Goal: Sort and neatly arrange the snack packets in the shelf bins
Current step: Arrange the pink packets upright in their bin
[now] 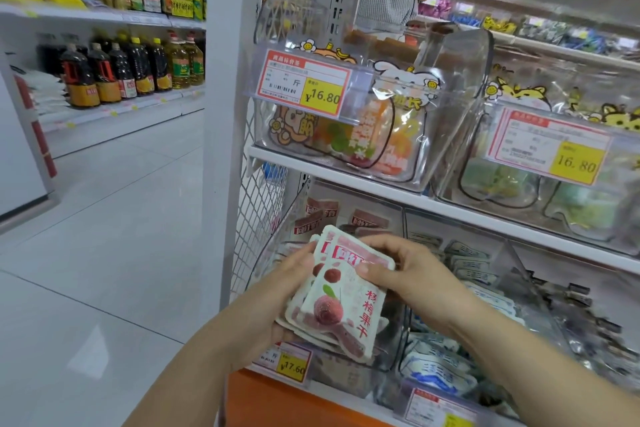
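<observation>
From the head view, the main risk is a spill: the fanned stack of flat white-and-pink snack packets printed with red fruit (341, 305) is uneven, its lower packets jutting out past the top one, so a loosened grip could let them slide out at the bottom edge and drop onto the pale tiled floor (104, 253) or land in the neighbouring compartment of blue-and-white packets (464, 263), undoing the sorting. The stack is held in the air just in front of the lower-left clear plastic shelf bin (277, 215). The left hand (273, 302) cups it from below and from the side, fingers curled round it. The right hand (415, 281) clamps its upper right edge, thumb on the face. Counted: two hands; at least three packets in the stack, though overlap hides the true number; about three matching packets (317, 218) standing at the back of that bin; two clear cartoon-stickered bins (446, 107) on the shelf above; four price tags on this unit, one reading 17.60 (292, 366).
</observation>
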Motion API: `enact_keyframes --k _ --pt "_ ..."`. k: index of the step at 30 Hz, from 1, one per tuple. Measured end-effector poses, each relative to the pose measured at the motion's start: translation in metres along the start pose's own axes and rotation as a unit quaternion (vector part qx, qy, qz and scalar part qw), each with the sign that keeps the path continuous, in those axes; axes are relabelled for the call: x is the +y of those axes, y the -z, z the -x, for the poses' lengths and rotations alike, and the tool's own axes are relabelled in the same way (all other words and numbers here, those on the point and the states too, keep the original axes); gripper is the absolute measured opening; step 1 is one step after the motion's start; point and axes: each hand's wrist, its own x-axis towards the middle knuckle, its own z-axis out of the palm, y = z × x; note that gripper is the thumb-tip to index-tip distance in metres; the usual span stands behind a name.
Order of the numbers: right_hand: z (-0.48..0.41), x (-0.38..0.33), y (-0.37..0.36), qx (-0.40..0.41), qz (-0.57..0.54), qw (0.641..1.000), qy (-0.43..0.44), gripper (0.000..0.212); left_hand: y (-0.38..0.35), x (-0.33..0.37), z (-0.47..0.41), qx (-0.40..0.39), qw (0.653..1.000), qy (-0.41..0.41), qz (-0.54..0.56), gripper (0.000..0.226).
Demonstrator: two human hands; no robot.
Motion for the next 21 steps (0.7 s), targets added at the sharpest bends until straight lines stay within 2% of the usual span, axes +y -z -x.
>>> enact_keyframes --k 3,7,9,11,14,16,18,21 --pt "-0.004 -0.003 -0.018 0.014 0.029 0.999 0.041 0.019 -0.005 -0.003 0.008 0.018 0.996 -0.025 -0.080 0.041" --pt "-0.021 -0.018 -0.028 0.036 0.011 0.998 0.058 0.022 0.004 -0.001 0.018 0.110 0.988 -0.092 -0.065 0.059" --pt "-0.044 -0.019 -0.024 0.095 0.126 0.986 0.045 0.027 0.012 0.001 0.014 0.187 0.970 -0.127 -0.095 0.068" --pt "-0.078 -0.011 -0.018 0.128 0.247 0.959 0.042 0.030 0.016 0.001 0.014 0.253 0.938 -0.174 -0.160 0.074" --pt "-0.127 0.007 -0.015 0.083 0.358 0.929 0.043 0.026 0.016 0.002 0.013 0.303 0.887 -0.220 -0.272 0.085" --pt "-0.150 0.017 -0.017 0.037 0.393 0.917 0.054 0.034 0.014 0.003 0.010 0.323 0.860 -0.233 -0.320 0.086" --pt "-0.164 0.021 -0.023 0.004 0.417 0.907 0.062 0.039 0.015 0.003 0.005 0.332 0.851 -0.244 -0.326 0.084" --pt "-0.184 0.033 -0.032 -0.003 0.449 0.891 0.062 0.035 0.016 0.002 -0.001 0.341 0.851 -0.248 -0.314 0.081"
